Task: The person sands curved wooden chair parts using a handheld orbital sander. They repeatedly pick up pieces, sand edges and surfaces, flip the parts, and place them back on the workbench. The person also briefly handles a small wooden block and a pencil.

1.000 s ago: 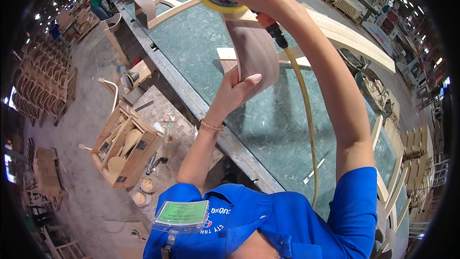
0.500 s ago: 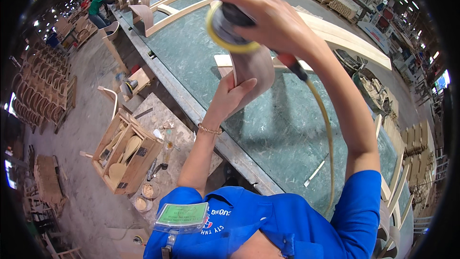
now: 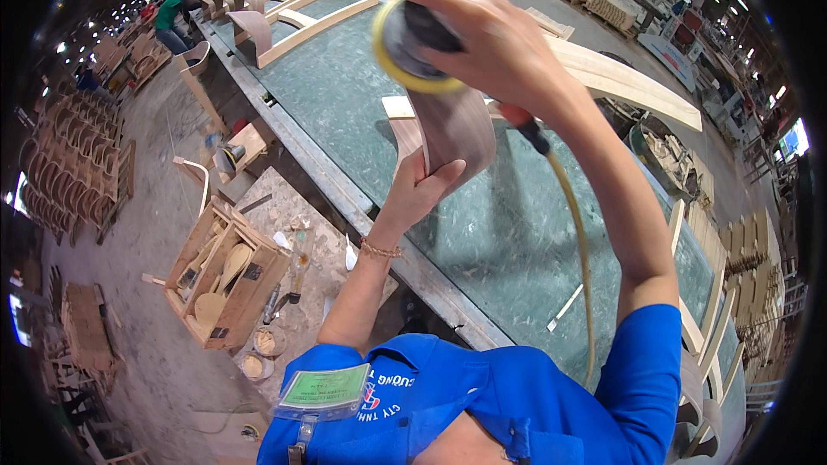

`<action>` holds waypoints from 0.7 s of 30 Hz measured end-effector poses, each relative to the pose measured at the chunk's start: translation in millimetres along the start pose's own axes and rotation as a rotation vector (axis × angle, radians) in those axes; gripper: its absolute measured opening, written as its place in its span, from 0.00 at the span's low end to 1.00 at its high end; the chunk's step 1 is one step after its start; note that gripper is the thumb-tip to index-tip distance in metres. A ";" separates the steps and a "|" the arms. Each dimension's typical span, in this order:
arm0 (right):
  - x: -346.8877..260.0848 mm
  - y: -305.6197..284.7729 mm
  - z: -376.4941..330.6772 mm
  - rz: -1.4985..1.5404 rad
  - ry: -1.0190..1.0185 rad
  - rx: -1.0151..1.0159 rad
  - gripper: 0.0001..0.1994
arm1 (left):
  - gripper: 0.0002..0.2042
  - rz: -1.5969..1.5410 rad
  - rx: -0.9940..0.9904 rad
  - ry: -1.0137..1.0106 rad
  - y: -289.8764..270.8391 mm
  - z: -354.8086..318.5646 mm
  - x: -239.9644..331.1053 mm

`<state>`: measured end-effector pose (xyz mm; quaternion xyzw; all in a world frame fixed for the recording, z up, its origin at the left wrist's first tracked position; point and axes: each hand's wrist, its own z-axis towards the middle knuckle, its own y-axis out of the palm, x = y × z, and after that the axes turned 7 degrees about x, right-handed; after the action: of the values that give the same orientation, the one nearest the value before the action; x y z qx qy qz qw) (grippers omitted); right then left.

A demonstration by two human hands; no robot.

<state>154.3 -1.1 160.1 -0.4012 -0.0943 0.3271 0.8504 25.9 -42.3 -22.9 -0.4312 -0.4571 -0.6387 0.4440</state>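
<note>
A curved brown wooden piece (image 3: pixel 463 131) stands tilted above the green-topped table (image 3: pixel 327 112). My left hand (image 3: pixel 419 192) grips its near edge, thumb on the outer face and fingers behind. Over the top end of that piece, my right hand (image 3: pixel 512 52) wraps round a hand-held disc sander (image 3: pixel 424 34) with a black body and yellow-rimmed pad. The pad meets or nearly meets the wood's upper edge; exact contact is hard to see. From the sander a yellowish hose (image 3: pixel 579 232) runs down across the table. A pale wooden part (image 3: pixel 400 110) shows behind the curved piece.
Pale wooden frames (image 3: pixel 297 26) lie at the table's far end. A long pale board (image 3: pixel 629 82) rests along the right side, and a thin brush (image 3: pixel 564 308) lies nearer me. Left of the table sits a wooden toolbox (image 3: pixel 226 275). A person in green (image 3: pixel 170 13) stands far left.
Both hands remain on the same things. The sander and wooden piece have shifted only slightly, and the hose has swung a little to the left.
</note>
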 end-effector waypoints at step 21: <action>147.1 -80.1 -162.3 0.072 0.362 0.235 0.37 | 0.28 -0.172 -0.187 0.020 14.1 12.4 -5.1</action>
<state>374.5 -46.1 97.5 -0.3545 0.1130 0.2887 0.8821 42.4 -32.1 -22.3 -0.4236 -0.4266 -0.7185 0.3498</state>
